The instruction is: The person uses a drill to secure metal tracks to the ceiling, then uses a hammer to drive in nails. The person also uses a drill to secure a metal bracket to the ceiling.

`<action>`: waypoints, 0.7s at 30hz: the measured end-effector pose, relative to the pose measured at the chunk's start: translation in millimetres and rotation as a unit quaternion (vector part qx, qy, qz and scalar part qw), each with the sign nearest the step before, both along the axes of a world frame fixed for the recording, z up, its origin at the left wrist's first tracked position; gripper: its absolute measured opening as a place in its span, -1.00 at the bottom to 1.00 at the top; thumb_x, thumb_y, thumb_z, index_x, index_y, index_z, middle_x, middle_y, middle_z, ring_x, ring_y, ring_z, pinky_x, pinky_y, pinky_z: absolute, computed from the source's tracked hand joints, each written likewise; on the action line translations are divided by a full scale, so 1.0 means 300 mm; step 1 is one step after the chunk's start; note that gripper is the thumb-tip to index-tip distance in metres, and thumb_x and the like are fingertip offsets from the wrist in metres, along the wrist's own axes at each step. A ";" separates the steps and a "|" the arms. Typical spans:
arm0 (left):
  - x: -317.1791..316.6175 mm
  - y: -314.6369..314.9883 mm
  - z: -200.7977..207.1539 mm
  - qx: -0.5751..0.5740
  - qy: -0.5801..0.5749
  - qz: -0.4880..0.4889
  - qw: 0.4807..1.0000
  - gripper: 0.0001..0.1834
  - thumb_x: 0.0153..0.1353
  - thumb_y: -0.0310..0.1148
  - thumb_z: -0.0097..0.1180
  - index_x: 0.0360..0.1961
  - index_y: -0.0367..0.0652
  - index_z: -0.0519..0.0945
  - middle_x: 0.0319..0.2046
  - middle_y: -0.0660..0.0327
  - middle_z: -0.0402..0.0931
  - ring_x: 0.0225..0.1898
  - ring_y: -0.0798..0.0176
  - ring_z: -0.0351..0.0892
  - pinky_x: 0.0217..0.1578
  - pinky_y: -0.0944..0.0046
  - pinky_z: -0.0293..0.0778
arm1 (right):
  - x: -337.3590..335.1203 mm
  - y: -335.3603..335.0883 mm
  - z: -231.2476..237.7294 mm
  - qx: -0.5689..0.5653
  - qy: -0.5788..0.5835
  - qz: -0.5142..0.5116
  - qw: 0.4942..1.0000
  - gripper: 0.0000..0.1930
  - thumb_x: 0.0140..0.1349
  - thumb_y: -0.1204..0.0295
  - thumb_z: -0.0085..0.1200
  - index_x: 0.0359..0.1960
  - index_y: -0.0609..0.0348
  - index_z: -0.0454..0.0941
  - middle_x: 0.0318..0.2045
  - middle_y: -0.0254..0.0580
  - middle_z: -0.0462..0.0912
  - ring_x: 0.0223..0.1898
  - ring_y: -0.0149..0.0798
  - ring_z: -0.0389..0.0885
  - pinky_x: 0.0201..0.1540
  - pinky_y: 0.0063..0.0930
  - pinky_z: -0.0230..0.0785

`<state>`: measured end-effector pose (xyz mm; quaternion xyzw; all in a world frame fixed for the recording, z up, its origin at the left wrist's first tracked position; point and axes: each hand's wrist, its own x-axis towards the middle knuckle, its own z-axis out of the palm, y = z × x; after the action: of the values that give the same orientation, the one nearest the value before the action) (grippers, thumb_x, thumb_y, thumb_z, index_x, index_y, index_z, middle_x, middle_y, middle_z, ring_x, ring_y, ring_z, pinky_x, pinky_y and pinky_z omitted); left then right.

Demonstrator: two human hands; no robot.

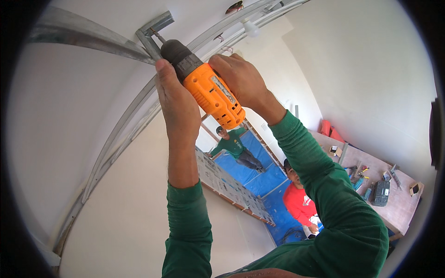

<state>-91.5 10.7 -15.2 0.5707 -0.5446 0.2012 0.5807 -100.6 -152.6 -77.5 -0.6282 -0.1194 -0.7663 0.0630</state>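
Observation:
My right hand [243, 81] grips an orange and black power drill [206, 92], raised near the ceiling. The drill's bit points up and left at a short L-shaped metal bracket [162, 21], its tip at the bracket's inner side. Beside the drill's black chuck, my left hand [178, 109] is closed, its thumb against the end of a long metal channel [92, 39]. That channel meets the bracket's lower leg there. Most of my left fingers are hidden behind the hand and the drill.
Another metal rail [120, 118] runs along the wall top. A light bulb [250, 28] hangs near the ceiling. Below right, a wooden table [398, 204] bears tools and a black case [381, 193]. Two people, in red [299, 204] and green [232, 144], are below, near blue floor sheeting [273, 183].

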 end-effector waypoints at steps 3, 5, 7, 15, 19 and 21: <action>0.003 0.003 0.001 0.011 -0.010 0.012 1.000 0.07 0.56 0.48 -0.44 0.61 -0.35 0.10 0.35 -0.24 0.36 0.37 -0.11 0.53 0.28 0.03 0.56 | -0.020 -0.002 0.006 -0.010 -0.003 -0.017 1.000 -0.72 0.27 0.29 0.27 -0.11 0.10 0.49 -0.30 -0.22 0.64 -0.19 -0.01 0.69 -0.05 -0.15 0.48; 0.005 0.004 0.002 0.020 -0.011 0.017 1.000 0.08 0.55 0.50 -0.44 0.60 -0.35 0.11 0.33 -0.24 0.36 0.37 -0.11 0.53 0.29 0.03 0.55 | -0.030 -0.004 0.009 -0.009 0.003 -0.032 0.999 -0.74 0.28 0.30 0.26 -0.12 0.11 0.49 -0.30 -0.22 0.64 -0.18 -0.02 0.70 -0.05 -0.15 0.47; 0.007 0.003 0.002 0.025 -0.010 0.014 1.000 0.09 0.54 0.51 -0.44 0.59 -0.36 0.12 0.31 -0.24 0.37 0.36 -0.10 0.54 0.29 0.03 0.55 | -0.037 -0.011 0.013 -0.007 0.017 -0.056 0.998 -0.75 0.29 0.30 0.24 -0.12 0.11 0.50 -0.30 -0.21 0.64 -0.17 -0.03 0.71 -0.03 -0.15 0.46; 0.010 0.006 0.011 0.026 -0.047 0.061 0.997 0.11 0.51 0.55 -0.47 0.48 -0.41 0.20 0.15 -0.17 0.44 0.22 -0.05 0.65 0.12 0.08 0.66 | -0.032 -0.006 0.012 -0.013 -0.003 -0.032 0.999 -0.76 0.30 0.30 0.25 -0.12 0.08 0.50 -0.31 -0.20 0.64 -0.19 -0.01 0.70 -0.03 -0.15 0.47; 0.013 0.017 0.017 0.046 -0.054 0.052 0.996 0.10 0.50 0.57 -0.50 0.38 -0.43 0.24 0.06 -0.15 0.47 0.12 0.01 0.70 0.02 0.17 0.69 | -0.040 -0.007 0.011 -0.015 -0.022 -0.090 0.996 -0.79 0.33 0.32 0.23 -0.10 0.08 0.53 -0.30 -0.22 0.62 -0.19 -0.06 0.71 -0.04 -0.15 0.47; 0.017 0.018 0.017 0.059 -0.051 0.077 0.994 0.11 0.50 0.57 -0.49 0.36 -0.46 0.24 0.05 -0.15 0.46 0.09 0.05 0.70 0.00 0.21 0.69 | -0.049 -0.017 0.020 -0.012 -0.042 -0.143 0.989 -0.78 0.32 0.33 0.24 -0.07 0.06 0.55 -0.30 -0.23 0.62 -0.20 -0.09 0.70 -0.04 -0.18 0.47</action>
<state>-86.2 16.0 -10.0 0.6332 -0.5392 0.2412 0.5001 -115.4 -157.6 -71.5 -0.6071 -0.0403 -0.7914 -0.0597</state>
